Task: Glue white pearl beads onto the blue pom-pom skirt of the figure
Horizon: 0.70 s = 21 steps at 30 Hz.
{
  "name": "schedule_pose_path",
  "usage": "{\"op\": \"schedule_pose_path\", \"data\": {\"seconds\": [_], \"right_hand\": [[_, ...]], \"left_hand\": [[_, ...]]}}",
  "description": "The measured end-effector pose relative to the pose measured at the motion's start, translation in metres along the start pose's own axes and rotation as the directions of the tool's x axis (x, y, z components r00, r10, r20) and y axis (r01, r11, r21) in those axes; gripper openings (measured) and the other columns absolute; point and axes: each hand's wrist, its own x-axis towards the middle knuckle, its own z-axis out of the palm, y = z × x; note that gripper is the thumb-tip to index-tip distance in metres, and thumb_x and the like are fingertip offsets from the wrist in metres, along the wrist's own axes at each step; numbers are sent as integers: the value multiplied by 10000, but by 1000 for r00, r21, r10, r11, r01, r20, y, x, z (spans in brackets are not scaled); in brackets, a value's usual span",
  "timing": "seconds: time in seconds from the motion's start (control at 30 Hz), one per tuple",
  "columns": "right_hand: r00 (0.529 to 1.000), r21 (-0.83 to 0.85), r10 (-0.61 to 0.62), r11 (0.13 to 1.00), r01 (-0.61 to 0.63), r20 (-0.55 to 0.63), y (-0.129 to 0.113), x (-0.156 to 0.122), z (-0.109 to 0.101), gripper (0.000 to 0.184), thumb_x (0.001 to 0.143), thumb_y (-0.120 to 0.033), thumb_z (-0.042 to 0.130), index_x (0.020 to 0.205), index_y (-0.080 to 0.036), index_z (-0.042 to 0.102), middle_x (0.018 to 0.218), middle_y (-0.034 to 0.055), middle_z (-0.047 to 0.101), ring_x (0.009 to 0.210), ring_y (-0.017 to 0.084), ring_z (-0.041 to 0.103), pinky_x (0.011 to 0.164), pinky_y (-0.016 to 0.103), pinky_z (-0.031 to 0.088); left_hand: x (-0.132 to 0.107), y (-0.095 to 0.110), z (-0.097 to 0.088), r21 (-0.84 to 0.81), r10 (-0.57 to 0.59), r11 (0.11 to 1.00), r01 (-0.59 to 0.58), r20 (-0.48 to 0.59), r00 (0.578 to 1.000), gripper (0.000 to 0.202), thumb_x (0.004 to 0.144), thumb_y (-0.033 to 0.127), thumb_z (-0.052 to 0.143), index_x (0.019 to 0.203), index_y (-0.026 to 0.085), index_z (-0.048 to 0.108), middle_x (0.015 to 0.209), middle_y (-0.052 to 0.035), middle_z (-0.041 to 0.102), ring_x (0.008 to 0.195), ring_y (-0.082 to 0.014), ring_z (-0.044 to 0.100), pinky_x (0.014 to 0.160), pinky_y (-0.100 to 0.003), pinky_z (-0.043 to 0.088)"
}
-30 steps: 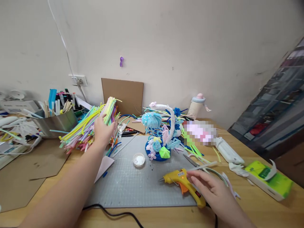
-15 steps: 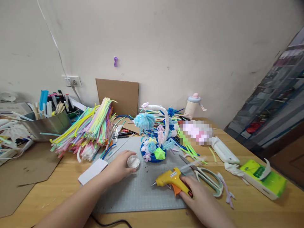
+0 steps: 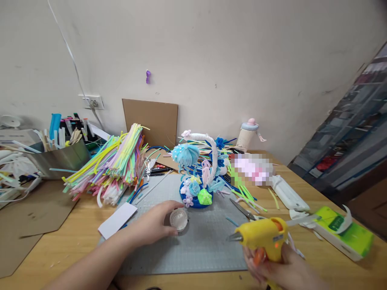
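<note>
My left hand [image 3: 157,225] has its thumb and fingers around a small clear cup [image 3: 179,220] with whitish bits in it, low over the grey cutting mat [image 3: 193,257]. My right hand [image 3: 275,262] grips a yellow hot glue gun [image 3: 264,235] by the handle, fingers at its orange trigger. The gun's metal nozzle points left, and a clear glue stick juts from the back. Behind the cup stands a pipe-cleaner ornament [image 3: 196,197] with a blue base, flowers, a white curved stem and a hanging light-blue bloom. Scissors [image 3: 243,209] lie partly hidden behind the gun.
A large heap of coloured pipe cleaners [image 3: 121,165] lies at the left, beside a metal container [image 3: 65,159] of sticks. White card [image 3: 117,219] rests by my left forearm. At the right are a green tissue pack [image 3: 341,233] and a white case [image 3: 290,193]. A bottle [image 3: 246,135] stands by the wall.
My right hand has lifted the glue gun off the mat, bringing it closer and to the right. My left hand has shifted the cup slightly right and toward me.
</note>
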Motion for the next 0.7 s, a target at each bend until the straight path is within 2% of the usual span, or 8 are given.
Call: {"op": "schedule_pose_path", "data": {"seconds": [0.07, 0.1, 0.17, 0.27, 0.4, 0.53, 0.6, 0.7], "right_hand": [[993, 244, -119, 964, 110, 22, -13, 9, 0, 188, 684, -326, 746, 646, -216, 598, 632, -27, 554, 551, 146, 531, 527, 288, 458], [990, 326, -140, 935, 140, -22, -18, 16, -1, 141, 684, -288, 748, 692, -222, 624, 699, -20, 581, 626, 157, 574, 580, 293, 497], [982, 423, -101, 892, 160, -158, -21, 32, -2, 152, 658, -181, 740, 772, -241, 659, 836, -5, 641, 854, 203, 643, 773, 340, 548], [968, 487, -52, 857, 168, -244, -12, 61, -2, 248, 596, -96, 662, 783, -258, 671, 993, 21, 701, 1176, 297, 585, 1017, 482, 457], [980, 445, -78, 882, 154, -185, 7, 92, 3, 296, 552, -84, 566, 759, -258, 686, 1106, 37, 710, 1307, 318, 486, 1066, 523, 403], [982, 339, -127, 926, 168, -140, 16, 98, 3, 368, 441, -90, 511, 707, -249, 711, 1186, 33, 694, 1370, 309, 404, 1111, 488, 346], [984, 256, -144, 952, 168, -108, 17, 95, -1, 428, 404, -104, 489, 727, -254, 726, 1189, 29, 701, 1362, 304, 415, 1113, 464, 336], [989, 78, -131, 988, 136, -65, 20, 94, -7, 473, 397, -110, 494, 779, -242, 739, 1120, 67, 734, 1250, 351, 527, 988, 472, 449]], "left_hand": [[6, 1, -3, -74, -24, 997, 20, -62, 998, 617, 609, 304, 777, 1207, 285, 627, 1309, -50, 614, 1234, -282, 514, 1059, -402, 369], [12, 0, -4, -118, -52, 992, 40, -104, 993, 602, 657, 336, 741, 1236, 261, 598, 1333, -77, 591, 1254, -285, 495, 1060, -415, 369], [25, -4, -7, -221, -136, 971, 96, -174, 975, 561, 752, 364, 645, 1279, 206, 533, 1342, -132, 565, 1265, -284, 487, 1048, -433, 386], [46, -10, -7, -389, -281, 901, 194, -182, 942, 505, 832, 314, 556, 1304, 160, 466, 1279, -156, 589, 1202, -253, 555, 1013, -409, 431], [67, -11, -1, -548, -374, 802, 238, -150, 915, 406, 903, 307, 537, 1274, 150, 494, 1196, -123, 618, 1088, -227, 608, 931, -419, 493], [79, -8, 1, -620, -402, 749, 234, -145, 904, 359, 904, 349, 566, 1214, 168, 557, 1220, -97, 593, 1034, -230, 609, 862, -452, 526], [84, -8, 1, -634, -399, 739, 228, -139, 906, 355, 903, 338, 569, 1213, 166, 557, 1215, -97, 596, 1029, -227, 611, 858, -444, 529], [88, -9, 0, -630, -367, 749, 204, -138, 920, 352, 904, 338, 567, 1210, 165, 558, 1210, -97, 598, 1024, -225, 613, 854, -442, 531]]}}
